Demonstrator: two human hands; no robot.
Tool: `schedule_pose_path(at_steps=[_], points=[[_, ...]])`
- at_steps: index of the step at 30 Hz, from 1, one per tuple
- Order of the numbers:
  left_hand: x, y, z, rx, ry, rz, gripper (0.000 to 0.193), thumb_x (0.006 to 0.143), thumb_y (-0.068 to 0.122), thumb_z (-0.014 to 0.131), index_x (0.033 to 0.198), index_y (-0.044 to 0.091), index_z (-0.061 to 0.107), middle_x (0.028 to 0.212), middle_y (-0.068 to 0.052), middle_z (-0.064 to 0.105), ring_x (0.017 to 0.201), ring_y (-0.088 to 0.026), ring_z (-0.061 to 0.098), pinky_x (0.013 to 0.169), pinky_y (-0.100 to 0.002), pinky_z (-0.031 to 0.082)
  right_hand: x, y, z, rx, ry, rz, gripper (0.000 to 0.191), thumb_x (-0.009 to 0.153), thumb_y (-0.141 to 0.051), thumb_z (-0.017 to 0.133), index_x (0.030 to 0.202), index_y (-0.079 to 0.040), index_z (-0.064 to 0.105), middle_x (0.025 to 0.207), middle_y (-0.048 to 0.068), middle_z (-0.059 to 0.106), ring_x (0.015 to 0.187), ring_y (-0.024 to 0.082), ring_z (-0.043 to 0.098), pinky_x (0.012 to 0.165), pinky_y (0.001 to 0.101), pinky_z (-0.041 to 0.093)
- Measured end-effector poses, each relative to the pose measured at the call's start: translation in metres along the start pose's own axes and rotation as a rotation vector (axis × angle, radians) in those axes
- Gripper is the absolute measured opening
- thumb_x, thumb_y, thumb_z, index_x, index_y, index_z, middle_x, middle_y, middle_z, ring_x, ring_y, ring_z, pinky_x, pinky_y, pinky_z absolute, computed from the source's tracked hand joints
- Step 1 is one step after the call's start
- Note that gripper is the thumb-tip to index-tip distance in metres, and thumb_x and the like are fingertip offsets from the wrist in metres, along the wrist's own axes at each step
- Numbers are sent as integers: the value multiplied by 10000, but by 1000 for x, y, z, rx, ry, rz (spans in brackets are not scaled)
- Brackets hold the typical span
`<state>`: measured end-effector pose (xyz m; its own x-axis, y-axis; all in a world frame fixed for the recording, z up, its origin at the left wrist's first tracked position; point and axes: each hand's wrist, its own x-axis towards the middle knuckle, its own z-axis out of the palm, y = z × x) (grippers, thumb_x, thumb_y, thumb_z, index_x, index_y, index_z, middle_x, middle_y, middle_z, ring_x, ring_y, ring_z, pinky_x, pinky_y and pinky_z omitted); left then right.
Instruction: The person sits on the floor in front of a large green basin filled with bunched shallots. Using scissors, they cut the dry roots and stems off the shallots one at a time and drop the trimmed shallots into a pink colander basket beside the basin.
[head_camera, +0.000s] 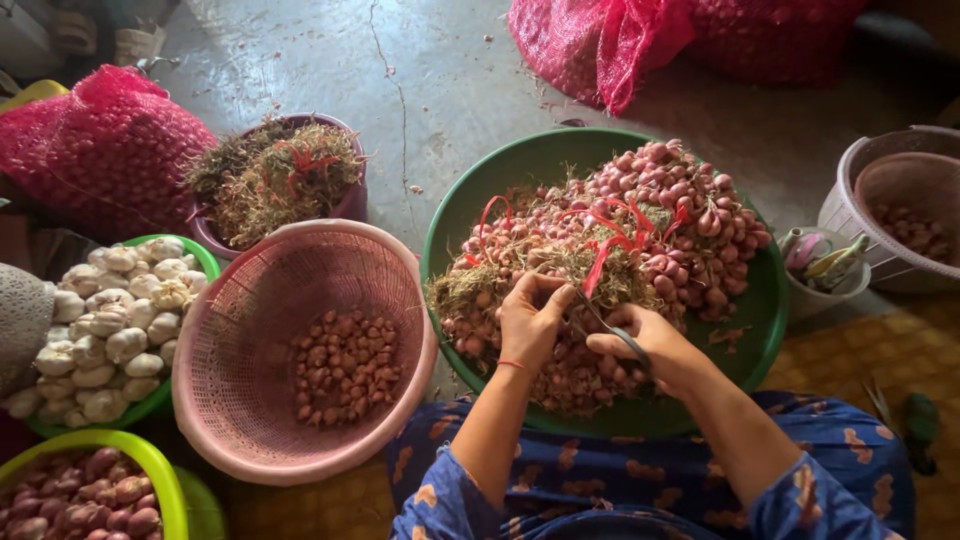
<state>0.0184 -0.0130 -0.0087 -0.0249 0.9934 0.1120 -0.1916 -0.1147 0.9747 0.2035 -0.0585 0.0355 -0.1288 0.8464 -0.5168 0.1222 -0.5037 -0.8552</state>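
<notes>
Head view: scissors (612, 330) in right hand (645, 345), shallots (545, 285) under left hand (530, 320).

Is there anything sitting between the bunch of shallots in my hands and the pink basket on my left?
Nothing visible does. The left hand grips the shallot bunch over the green basin; the pink basket sits directly beside that basin, rims nearly touching, its top open.

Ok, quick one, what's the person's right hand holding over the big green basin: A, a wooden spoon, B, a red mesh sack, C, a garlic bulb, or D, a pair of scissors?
D: the right hand grips a pair of scissors with dark blades angled toward the shallot bunch that the left hand pinches, above the green basin.
</notes>
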Motion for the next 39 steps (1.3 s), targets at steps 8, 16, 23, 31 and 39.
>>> schedule_pose_path(at_steps=[8, 16, 23, 31, 39], points=[[-4, -8, -2, -90, -66, 24, 130, 917, 37, 752, 1009, -4, 669, 1074, -47, 732, 989, -83, 664, 911, -252, 554, 2, 15, -4, 149, -2, -127, 449, 730, -268, 873, 992, -7, 617, 635, 40, 630, 459, 102, 557, 393, 234, 427], [-6, -10, -4, -98, -110, 27, 132, 930, 25, 743, 1029, 0, 660, 1045, -78, 737, 1010, -113, 678, 932, -259, 561, 3, 16, -5, 71, 18, -157, 453, 742, -255, 879, 991, -9, 592, 652, 40, 649, 482, 103, 564, 409, 243, 405], [-10, -3, -4, 38, -140, 191, 135, 928, -27, 741, 1036, -18, 661, 1046, -89, 727, 1065, -138, 686, 955, -276, 561, 2, 9, -2, 22, 27, -140, 464, 718, -306, 861, 1022, -42, 630, 661, 12, 643, 503, 97, 596, 420, 250, 450], [1, 16, -19, -423, -16, -232, 74, 1020, 74, 552, 1042, 75, 623, 909, -50, 672, 790, -128, 639, 656, -244, 568, 0, 30, -19, 235, -170, -139, 404, 771, -313, 825, 981, -90, 562, 626, 31, 622, 511, 112, 606, 422, 235, 435], [23, 42, -21, 741, -132, 646, 210, 793, 87, 798, 956, 71, 667, 942, -78, 642, 864, -244, 663, 734, -335, 547, -10, 37, -25, 134, -86, -48, 399, 786, -305, 815, 968, -63, 556, 605, 62, 624, 476, 130, 588, 404, 246, 416]])
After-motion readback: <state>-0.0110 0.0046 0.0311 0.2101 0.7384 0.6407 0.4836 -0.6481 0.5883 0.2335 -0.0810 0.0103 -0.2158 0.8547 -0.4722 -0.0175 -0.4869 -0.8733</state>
